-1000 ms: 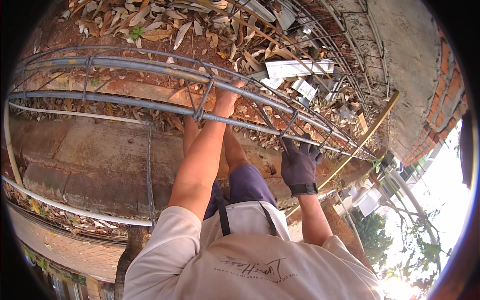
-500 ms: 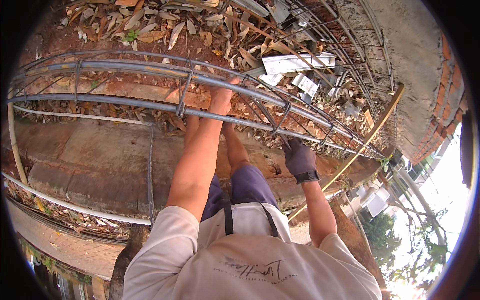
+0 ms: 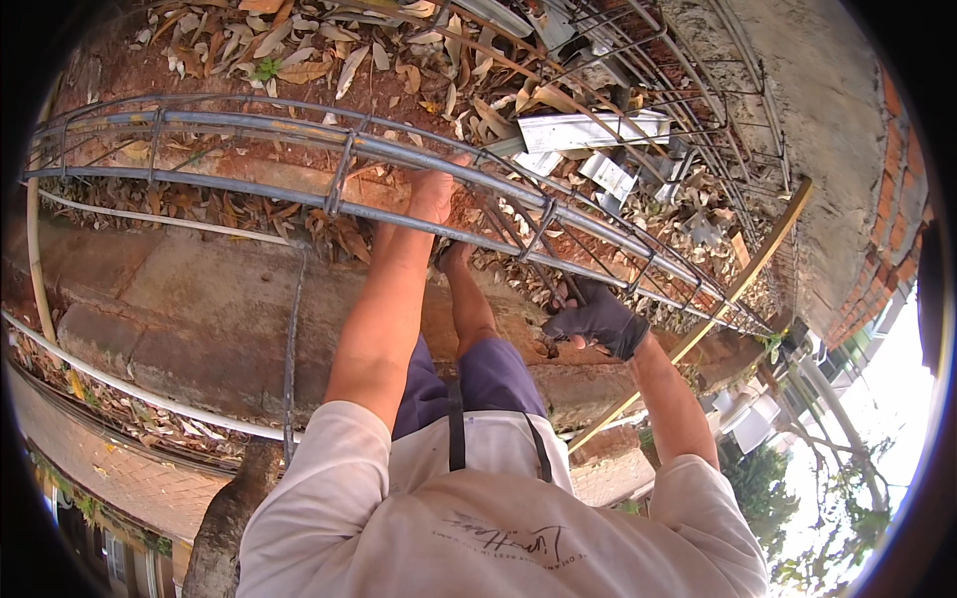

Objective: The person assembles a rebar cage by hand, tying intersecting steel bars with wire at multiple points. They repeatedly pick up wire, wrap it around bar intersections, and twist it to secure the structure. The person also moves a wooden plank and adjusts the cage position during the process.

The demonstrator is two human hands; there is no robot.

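Observation:
A long rebar cage (image 3: 299, 191) of grey steel bars and square ties stretches across in front of me. My bare left hand (image 3: 433, 191) reaches into its middle, fingers around the thicker bar; that bar partly hides them. My right hand (image 3: 596, 319), in a dark glove with bare thumb and fingertips, is closed just below the cage's near bar, to the right of my left hand. Dark thin metal pieces (image 3: 526, 249) slant from the cage down to its fingers. What the right hand grips blends with the glove, so its kind cannot be made out.
Beneath the cage runs a stone ledge (image 3: 199, 319), with dry leaves (image 3: 389, 50) and soil beyond. More rebar (image 3: 688, 90) and white metal scraps (image 3: 595, 130) lie at the far right. A wooden strip (image 3: 768, 244) crosses the cage's right end, near a brick edge (image 3: 887, 199).
My right hand has turned at the wrist and come slightly nearer to me, so its thumb side now shows. My left hand stays at the cage, which sits slightly further left in view.

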